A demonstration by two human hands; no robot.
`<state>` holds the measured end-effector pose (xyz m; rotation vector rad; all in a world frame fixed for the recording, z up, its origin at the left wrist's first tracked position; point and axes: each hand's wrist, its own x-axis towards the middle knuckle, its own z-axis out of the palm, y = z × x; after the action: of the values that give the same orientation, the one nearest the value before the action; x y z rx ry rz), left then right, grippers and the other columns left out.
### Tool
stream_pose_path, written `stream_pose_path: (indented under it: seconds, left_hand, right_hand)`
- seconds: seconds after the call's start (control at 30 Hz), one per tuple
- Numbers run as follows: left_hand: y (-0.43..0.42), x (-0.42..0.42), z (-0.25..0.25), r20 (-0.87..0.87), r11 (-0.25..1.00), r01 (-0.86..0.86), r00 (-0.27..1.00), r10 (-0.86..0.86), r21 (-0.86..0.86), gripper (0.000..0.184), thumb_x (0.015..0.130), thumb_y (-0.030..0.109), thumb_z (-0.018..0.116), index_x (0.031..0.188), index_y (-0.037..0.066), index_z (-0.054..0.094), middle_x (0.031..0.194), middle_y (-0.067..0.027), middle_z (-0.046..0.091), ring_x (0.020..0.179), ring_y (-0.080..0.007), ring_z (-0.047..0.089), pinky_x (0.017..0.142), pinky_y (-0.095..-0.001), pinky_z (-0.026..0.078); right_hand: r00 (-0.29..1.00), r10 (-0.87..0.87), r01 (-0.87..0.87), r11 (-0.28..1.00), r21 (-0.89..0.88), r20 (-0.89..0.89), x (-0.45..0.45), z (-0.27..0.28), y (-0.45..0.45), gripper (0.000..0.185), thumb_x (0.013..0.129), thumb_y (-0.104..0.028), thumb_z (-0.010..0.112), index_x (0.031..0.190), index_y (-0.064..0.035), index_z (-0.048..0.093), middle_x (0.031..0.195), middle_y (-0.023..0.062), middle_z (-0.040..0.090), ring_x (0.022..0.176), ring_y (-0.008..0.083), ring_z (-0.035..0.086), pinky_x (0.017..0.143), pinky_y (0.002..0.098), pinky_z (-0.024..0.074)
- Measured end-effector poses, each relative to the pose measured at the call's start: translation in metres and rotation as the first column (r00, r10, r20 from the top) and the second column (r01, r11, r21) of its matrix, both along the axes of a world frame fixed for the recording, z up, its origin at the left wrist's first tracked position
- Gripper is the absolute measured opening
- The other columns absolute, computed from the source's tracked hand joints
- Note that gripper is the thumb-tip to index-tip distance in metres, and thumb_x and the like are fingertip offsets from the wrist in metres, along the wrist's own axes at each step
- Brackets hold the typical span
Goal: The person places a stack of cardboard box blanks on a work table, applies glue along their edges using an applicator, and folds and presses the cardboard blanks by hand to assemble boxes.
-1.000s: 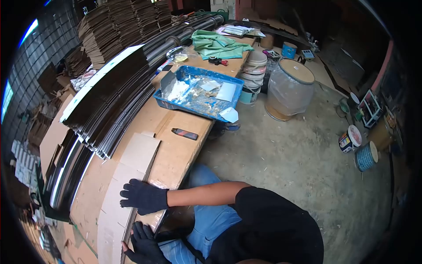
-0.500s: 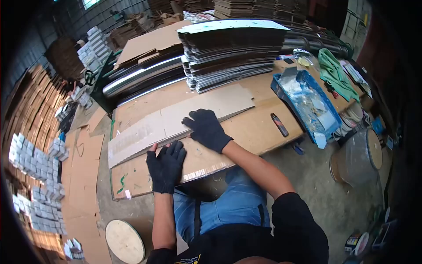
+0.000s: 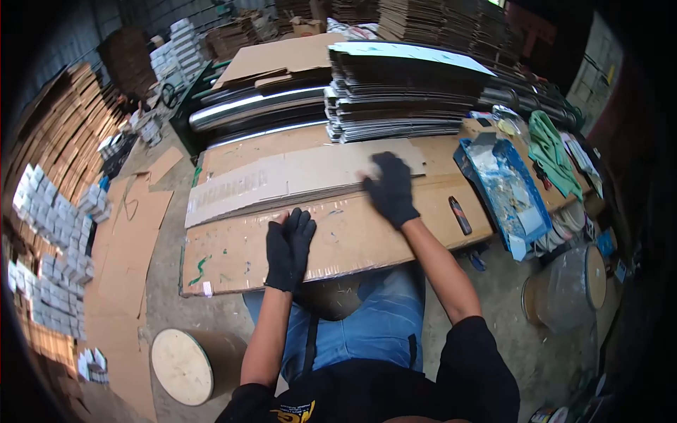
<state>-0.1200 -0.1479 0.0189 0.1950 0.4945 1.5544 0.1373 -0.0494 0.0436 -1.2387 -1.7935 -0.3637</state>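
A low stack of long grey-brown cardboard strips [image 3: 310,175] lies across the cardboard-topped table [image 3: 233,257]. My left hand [image 3: 290,247], in a black glove with a bare thumb tip, rests flat at the stack's front edge with its fingers stretched out. Over the right part of the stack is my right hand [image 3: 391,187], also gloved in black. It is slightly blurred, with its fingers apart and nothing held. Right of it, a dark cutter-like tool [image 3: 460,215] lies on the table.
Behind the strips stands a tall stack of dark-edged sheets [image 3: 409,92], beside metal rollers [image 3: 261,106]. A messy blue tray [image 3: 504,190] and a green cloth [image 3: 553,151] are at the right. Round drums [image 3: 182,366] stand on the floor.
The view has swung left and the table now lies across it. My right hand has slid right along the strips; my left hand remains at their front edge.
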Motion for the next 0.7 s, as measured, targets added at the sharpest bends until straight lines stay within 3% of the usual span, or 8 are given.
stream_pose_path:
  seconds: [0.07,0.17,0.4,0.53,0.57,0.63,0.67,0.7]
  left_hand:
    - [-0.007,0.004,0.000,-0.080,1.000,-0.027,0.996,0.027,-0.001,0.054,0.102,0.023,0.061,0.148,0.003,0.041,0.151,-0.0201,0.046,0.138,-0.0343,0.049,0.116,-0.0472,0.044]
    - [-0.005,0.007,-0.002,-0.079,0.999,-0.038,0.996,0.037,-0.009,0.058,0.100,0.019,0.063,0.150,0.003,0.038,0.151,-0.0195,0.047,0.139,-0.0342,0.049,0.115,-0.0466,0.045]
    - [-0.004,0.008,-0.002,-0.146,0.996,0.034,0.989,-0.022,0.081,0.072,0.102,0.022,0.059,0.161,0.001,0.022,0.153,-0.0204,0.045,0.136,-0.0322,0.052,0.114,-0.0428,0.044]
    - [-0.005,0.011,0.001,-0.272,0.995,0.068,0.961,-0.046,0.071,0.073,0.104,0.029,0.060,0.160,0.000,0.023,0.151,-0.0195,0.047,0.136,-0.0315,0.052,0.114,-0.0439,0.044]
    - [-0.005,0.012,0.002,-0.261,0.995,0.064,0.964,-0.043,0.072,0.073,0.104,0.029,0.060,0.160,0.000,0.023,0.151,-0.0195,0.047,0.136,-0.0315,0.052,0.114,-0.0439,0.044]
    - [-0.009,0.010,0.003,-0.241,0.996,0.085,0.968,-0.076,0.025,0.076,0.104,0.036,0.061,0.160,0.001,0.023,0.154,-0.0198,0.045,0.139,-0.0322,0.049,0.114,-0.0452,0.043]
    - [-0.009,0.006,-0.006,-0.157,0.992,0.119,0.981,-0.110,0.043,0.075,0.103,0.043,0.062,0.157,0.002,0.030,0.153,-0.0193,0.046,0.141,-0.0308,0.046,0.114,-0.0457,0.043]
    - [-0.017,0.006,0.001,-0.152,0.989,0.087,0.986,-0.068,0.119,0.073,0.103,0.043,0.061,0.155,0.001,0.034,0.151,-0.0193,0.048,0.140,-0.0298,0.048,0.114,-0.0451,0.043]
  right_hand:
    - [0.946,-0.319,0.321,0.947,0.031,-0.058,0.042,-0.012,0.010,0.052,0.086,-0.036,0.075,0.122,-0.0016,0.059,0.116,0.0185,0.060,0.104,0.0366,0.058,0.090,0.0482,0.0470]
    - [0.809,-0.575,0.495,0.778,-0.386,-0.120,0.072,-0.005,0.006,0.085,0.092,-0.065,0.061,0.135,0.0075,0.054,0.123,0.0280,0.055,0.115,0.0432,0.059,0.098,0.0502,0.0485]
    - [0.861,-0.508,0.428,0.715,-0.553,0.009,0.101,-0.008,0.019,0.089,0.079,-0.065,0.075,0.126,0.0091,0.060,0.120,0.0263,0.059,0.114,0.0414,0.061,0.098,0.0474,0.0488]
    - [0.550,-0.090,-0.228,0.940,-0.253,-0.830,0.101,0.008,-0.029,0.045,0.095,-0.025,0.074,0.124,0.0069,0.061,0.119,0.0189,0.065,0.105,0.0266,0.063,0.092,0.0378,0.0499]
    - [0.707,0.034,-0.197,0.969,-0.150,-0.707,0.107,-0.008,-0.056,0.038,0.099,-0.022,0.069,0.124,0.0062,0.062,0.117,0.0143,0.067,0.108,0.0229,0.061,0.092,0.0366,0.0495]
    - [0.667,-0.065,-0.176,0.954,-0.242,-0.742,0.094,-0.020,-0.107,0.038,0.101,-0.017,0.065,0.135,-0.0010,0.059,0.124,0.0096,0.065,0.105,0.0169,0.060,0.093,0.0329,0.0503]
    - [-0.055,0.017,-0.398,0.917,0.037,-0.998,0.072,-0.009,-0.128,0.043,0.100,-0.018,0.066,0.138,0.0007,0.056,0.125,0.0094,0.064,0.109,0.0185,0.060,0.095,0.0342,0.0499]
    - [0.075,-0.055,-0.377,0.923,-0.079,-0.996,0.063,-0.014,-0.146,0.045,0.100,-0.018,0.066,0.139,0.0011,0.055,0.127,0.0101,0.064,0.111,0.0189,0.059,0.096,0.0341,0.0492]
